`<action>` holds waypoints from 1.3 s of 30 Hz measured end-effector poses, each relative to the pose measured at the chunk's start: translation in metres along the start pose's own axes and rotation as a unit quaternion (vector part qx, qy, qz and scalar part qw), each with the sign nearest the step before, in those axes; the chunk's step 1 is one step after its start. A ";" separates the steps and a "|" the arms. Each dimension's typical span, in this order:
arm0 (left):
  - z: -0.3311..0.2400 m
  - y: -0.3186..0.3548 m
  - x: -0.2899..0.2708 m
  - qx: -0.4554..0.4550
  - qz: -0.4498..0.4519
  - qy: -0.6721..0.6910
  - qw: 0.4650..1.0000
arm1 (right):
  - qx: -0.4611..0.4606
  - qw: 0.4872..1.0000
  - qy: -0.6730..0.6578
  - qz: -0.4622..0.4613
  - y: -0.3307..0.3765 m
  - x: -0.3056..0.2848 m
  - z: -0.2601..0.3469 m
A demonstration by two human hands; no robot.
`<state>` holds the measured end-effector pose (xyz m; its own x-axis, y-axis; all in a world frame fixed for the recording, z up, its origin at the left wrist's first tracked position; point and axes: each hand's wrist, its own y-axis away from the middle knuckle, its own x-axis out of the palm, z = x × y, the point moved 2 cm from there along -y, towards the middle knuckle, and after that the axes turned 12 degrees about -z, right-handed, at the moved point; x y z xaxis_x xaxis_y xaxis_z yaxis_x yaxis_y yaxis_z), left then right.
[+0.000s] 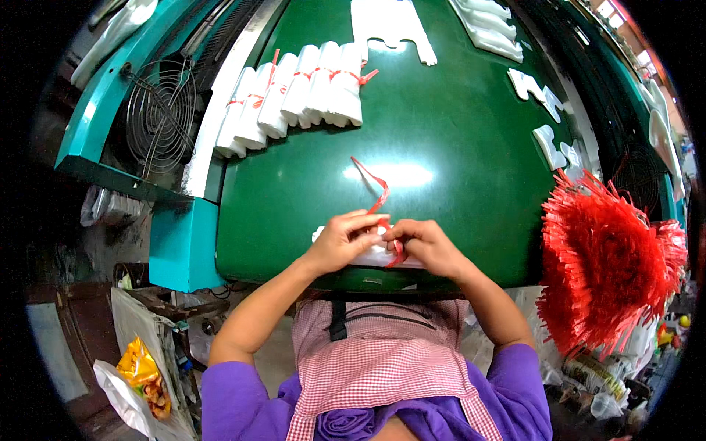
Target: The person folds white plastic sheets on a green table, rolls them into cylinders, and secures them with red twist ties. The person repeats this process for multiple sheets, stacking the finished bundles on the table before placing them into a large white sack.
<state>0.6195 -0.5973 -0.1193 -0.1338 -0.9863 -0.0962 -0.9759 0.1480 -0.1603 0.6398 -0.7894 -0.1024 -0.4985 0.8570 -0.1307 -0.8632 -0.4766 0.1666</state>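
Observation:
At the near edge of the green table, a white roll of plastic bags (373, 257) lies crosswise under both hands, partly hidden by them. A red plastic strip (382, 197) passes round its middle, and one loose end points up and away over the table. My left hand (342, 241) rests over the roll's left part, its fingers closed in a pinch on the strip. From the right, my right hand (425, 244) meets it with curled fingers, also pinching the strip close to the left fingertips. The exact crossing of the strip is hidden between the fingers.
Several tied white bag rolls (294, 92) lie side by side at the far left of the green table (456, 162). Flat white bags (393, 26) lie at the far end, with white scraps (548, 147) along the right side. A red strip bundle (603, 264) hangs at the right edge.

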 end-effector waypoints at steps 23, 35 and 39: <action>-0.017 0.003 0.006 0.345 -0.046 -0.252 0.903 | -0.172 0.966 0.184 -0.055 -0.005 0.010 0.001; 0.024 -0.070 -0.075 -0.109 -0.129 -0.075 0.983 | -0.213 0.874 0.434 -0.043 -0.059 -0.016 0.033; 0.002 -0.109 -0.088 0.248 -0.206 -0.279 0.905 | -0.204 0.865 0.264 -0.374 -0.154 -0.065 0.027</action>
<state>0.7377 -0.5266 -0.0956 0.4664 -0.7952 -0.3876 -0.7079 -0.0728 -0.7025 0.8073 -0.7661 -0.0932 0.3382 0.7982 -0.4985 -0.8627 0.0514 -0.5030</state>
